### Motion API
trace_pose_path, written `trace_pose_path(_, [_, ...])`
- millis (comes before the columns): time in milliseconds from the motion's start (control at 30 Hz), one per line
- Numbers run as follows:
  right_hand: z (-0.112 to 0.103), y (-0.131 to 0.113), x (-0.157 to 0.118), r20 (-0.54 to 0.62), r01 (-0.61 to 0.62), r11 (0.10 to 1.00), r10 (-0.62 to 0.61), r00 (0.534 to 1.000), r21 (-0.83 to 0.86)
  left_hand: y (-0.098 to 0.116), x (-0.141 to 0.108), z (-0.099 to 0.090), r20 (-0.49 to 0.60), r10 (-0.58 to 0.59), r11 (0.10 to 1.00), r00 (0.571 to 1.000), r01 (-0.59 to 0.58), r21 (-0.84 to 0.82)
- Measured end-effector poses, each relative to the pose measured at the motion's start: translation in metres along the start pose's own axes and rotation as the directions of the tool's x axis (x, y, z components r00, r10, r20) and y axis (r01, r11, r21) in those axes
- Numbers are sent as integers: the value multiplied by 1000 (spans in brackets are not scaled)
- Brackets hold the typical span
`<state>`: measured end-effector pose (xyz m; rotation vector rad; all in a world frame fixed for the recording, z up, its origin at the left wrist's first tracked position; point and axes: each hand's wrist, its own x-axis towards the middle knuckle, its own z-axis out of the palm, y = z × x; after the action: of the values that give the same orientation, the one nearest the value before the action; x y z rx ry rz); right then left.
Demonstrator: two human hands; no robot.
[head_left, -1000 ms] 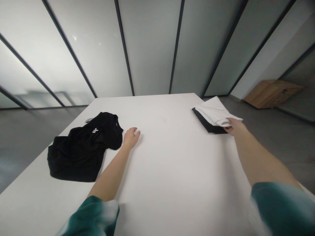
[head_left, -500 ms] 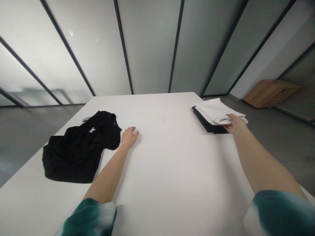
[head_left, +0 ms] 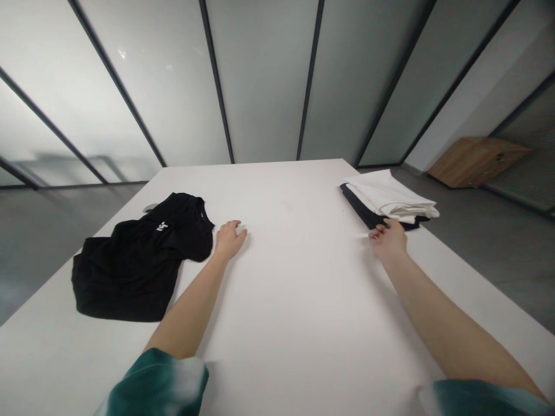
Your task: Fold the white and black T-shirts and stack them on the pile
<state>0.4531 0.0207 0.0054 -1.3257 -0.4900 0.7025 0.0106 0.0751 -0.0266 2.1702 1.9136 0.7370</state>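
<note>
A black T-shirt point(head_left: 130, 263) with a small white print lies on the left of the table, its collar toward the middle. My left hand point(head_left: 229, 238) rests on the tabletop just right of the shirt, thumb and fingers apart, holding nothing. Over on the right, a folded white cloth point(head_left: 390, 190) lies on top of a folded black cloth point(head_left: 362, 211), which shows along the left and front edges. My right hand point(head_left: 389, 238) is at the front edge of this pile with its fingers loosely bent and apart. Nothing shows in its grasp; whether it touches the black cloth is unclear.
The white table point(head_left: 295, 300) stretches away from me toward a frosted glass partition point(head_left: 264, 86). A small grey object point(head_left: 150, 207) sits partly behind the black T-shirt. On the floor beyond the right side stands a wooden cabinet point(head_left: 472, 162).
My right hand has let go of the white cloth's front right corner and moved left and toward me. The white cloth now lies flatter on the pile. My left hand has hardly moved.
</note>
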Motion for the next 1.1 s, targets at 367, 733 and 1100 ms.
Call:
trace_pose_path(367, [99,43,-54,498,441,817,-225,838,-372,1,-1,-2,18,7,999,1000,-8,37])
trace_pose_path(733, [93,50,-60,543,494,770,-233,807,-404,-2,-2,-2,34,28,999,999,-30,36])
trace_pose_path(1100, [89,47,-59,403,456,777,-285,870,-434,-2,-3,-4,42,25,1000,999,-26,3])
